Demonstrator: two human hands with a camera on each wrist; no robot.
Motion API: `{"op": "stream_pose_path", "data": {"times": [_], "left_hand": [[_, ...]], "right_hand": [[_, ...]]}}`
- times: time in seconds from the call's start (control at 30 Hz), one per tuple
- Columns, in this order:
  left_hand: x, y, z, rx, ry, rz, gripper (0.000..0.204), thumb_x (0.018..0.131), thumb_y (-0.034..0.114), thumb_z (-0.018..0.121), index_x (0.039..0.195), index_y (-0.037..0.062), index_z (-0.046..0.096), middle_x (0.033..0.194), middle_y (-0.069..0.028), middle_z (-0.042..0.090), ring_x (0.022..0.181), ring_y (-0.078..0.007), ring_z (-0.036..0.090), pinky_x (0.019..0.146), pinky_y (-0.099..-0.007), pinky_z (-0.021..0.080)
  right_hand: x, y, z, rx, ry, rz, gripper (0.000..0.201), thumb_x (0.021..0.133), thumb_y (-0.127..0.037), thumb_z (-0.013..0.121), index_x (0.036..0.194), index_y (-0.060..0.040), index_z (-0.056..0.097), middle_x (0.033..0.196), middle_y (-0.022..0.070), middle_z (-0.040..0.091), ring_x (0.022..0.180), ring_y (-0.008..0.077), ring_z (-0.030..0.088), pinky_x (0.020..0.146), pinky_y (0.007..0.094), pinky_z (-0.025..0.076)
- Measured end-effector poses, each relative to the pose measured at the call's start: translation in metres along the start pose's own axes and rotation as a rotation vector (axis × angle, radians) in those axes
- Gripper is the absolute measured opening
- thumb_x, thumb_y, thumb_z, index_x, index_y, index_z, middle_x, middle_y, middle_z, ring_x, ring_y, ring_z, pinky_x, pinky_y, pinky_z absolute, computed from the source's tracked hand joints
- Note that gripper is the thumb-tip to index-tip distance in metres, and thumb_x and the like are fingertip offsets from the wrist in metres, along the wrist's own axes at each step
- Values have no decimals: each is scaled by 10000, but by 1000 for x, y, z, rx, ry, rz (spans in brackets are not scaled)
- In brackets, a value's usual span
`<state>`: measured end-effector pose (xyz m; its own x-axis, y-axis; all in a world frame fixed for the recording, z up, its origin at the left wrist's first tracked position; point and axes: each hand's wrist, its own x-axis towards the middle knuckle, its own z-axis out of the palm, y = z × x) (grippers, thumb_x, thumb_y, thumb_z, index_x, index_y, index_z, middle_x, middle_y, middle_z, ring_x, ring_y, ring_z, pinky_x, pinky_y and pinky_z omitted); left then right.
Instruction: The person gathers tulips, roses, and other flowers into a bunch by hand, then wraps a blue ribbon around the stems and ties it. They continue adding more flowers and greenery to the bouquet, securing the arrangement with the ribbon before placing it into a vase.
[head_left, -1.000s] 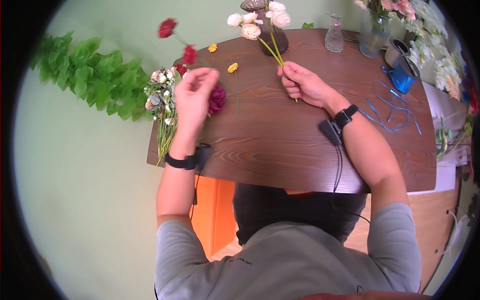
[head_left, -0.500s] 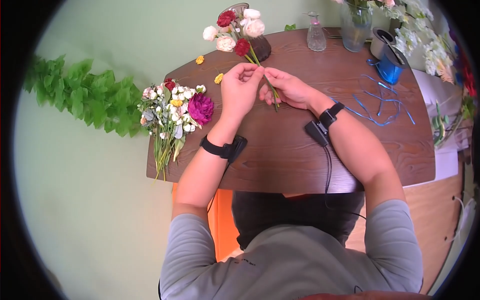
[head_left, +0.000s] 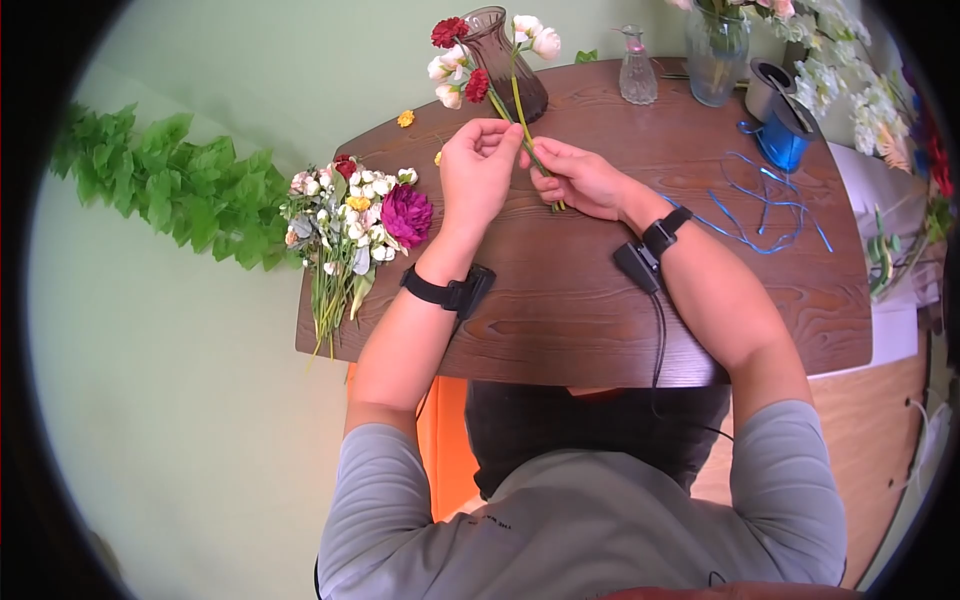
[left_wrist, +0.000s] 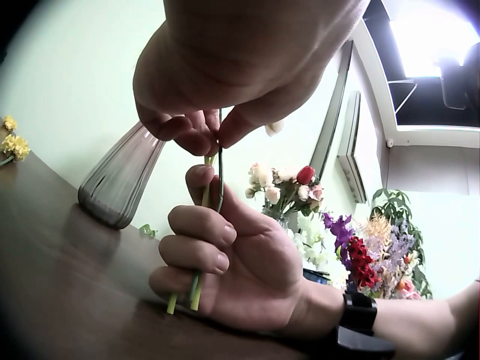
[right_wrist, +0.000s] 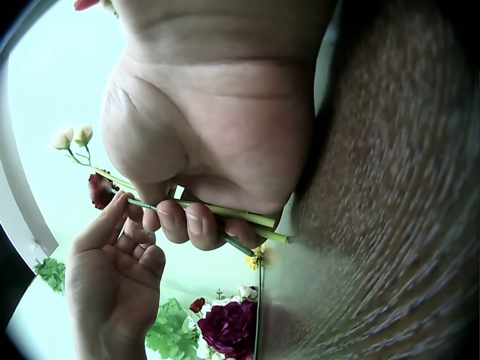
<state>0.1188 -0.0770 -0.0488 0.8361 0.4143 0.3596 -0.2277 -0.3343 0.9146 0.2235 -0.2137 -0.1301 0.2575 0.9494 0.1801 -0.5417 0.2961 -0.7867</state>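
The right hand (head_left: 587,184) curls its fingers round several green stems (right_wrist: 232,214); their cut ends stick out below the fingers in both wrist views. Beside it the left hand (head_left: 480,178) pinches a thin dark green stem (left_wrist: 221,180) between thumb and fingertips, just above the right hand. That stem carries red flowers (head_left: 476,86), which stand among the cream-white blooms (head_left: 546,42) at the top of the bunch. In the right wrist view the left hand (right_wrist: 112,277) is below a dark red flower (right_wrist: 100,190).
A mixed bouquet (head_left: 345,215) with a purple bloom (head_left: 407,216) lies at the table's left. Behind the hands are a brown vase (head_left: 500,65) and small glass bottle (head_left: 638,75). A blue ribbon spool (head_left: 785,138) and loose ribbon (head_left: 765,205) are at the right.
The left hand has come from above the left bouquet over to the right hand, bringing the red flowers to the white ones. Lately the bunch has turned, its blooms spreading apart.
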Motion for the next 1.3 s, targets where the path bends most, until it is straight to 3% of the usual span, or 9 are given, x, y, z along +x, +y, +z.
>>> {"op": "stream_pose_path", "data": {"times": [0.17,0.27,0.37,0.67,0.87,1.0,1.07,1.13,1.3], "left_hand": [[-2,0,2,35,58,-74,204,997,144,728,1078,-42,705,824,-13,713,712,-47,586,635,-201,447],[2,-6,-4,-132,-145,-120,238,1032,180,688,1131,-35,719,803,6,690,719,-41,552,654,-194,430],[1,-4,-8,-61,-206,-131,251,1056,189,650,1162,-25,728,797,9,680,731,-39,534,676,-193,426],[-1,-13,-14,-27,-188,-57,205,1046,158,664,1108,-23,736,794,0,682,738,-46,576,675,-215,437],[-5,-10,-25,71,-211,-32,269,1028,207,702,1161,-24,739,807,32,667,722,-31,543,639,-202,421],[-16,-8,-72,150,-106,-21,306,1000,212,744,1198,-21,735,898,32,698,768,-26,570,679,-193,460],[-24,-4,-103,238,-35,-14,303,996,183,744,1215,-24,720,1043,-41,749,939,-72,663,834,-220,531],[-32,-10,-140,215,61,20,296,978,215,764,1169,-8,737,881,34,679,726,-20,554,665,-186,475],[-60,-28,-255,641,291,-37,263,938,195,759,1131,17,754,823,-4,690,727,-81,608,680,-261,507]], "right_hand": [[0,-1,2,7,-2,-6,249,1137,-363,449,1114,-136,548,756,-76,379,653,42,330,618,203,325],[-5,-4,8,48,-1,41,247,1137,-368,449,1110,-144,548,740,-89,362,623,36,313,593,198,307],[-7,-7,8,46,-7,87,247,1138,-369,444,1109,-148,548,732,-92,356,605,32,303,561,198,287],[-7,-9,12,-3,-21,93,241,1133,-362,459,1111,-140,550,740,-86,364,603,31,302,539,196,268],[-2,-2,2,-41,-53,75,220,1137,-332,461,1087,-136,548,737,-89,344,616,44,276,540,213,257],[-3,-5,7,-29,-10,31,224,1145,-314,442,1071,-124,536,732,-85,332,617,45,271,544,211,258],[-3,-5,6,-31,6,38,222,1146,-310,440,1073,-122,532,731,-83,324,612,45,267,541,210,257],[-2,-5,6,-32,3,35,220,1145,-309,441,1073,-122,532,730,-83,321,608,45,265,539,210,256],[-1,-4,6,-18,36,37,218,1143,-305,446,1064,-126,542,710,-88,303,601,43,263,534,210,248]]}}
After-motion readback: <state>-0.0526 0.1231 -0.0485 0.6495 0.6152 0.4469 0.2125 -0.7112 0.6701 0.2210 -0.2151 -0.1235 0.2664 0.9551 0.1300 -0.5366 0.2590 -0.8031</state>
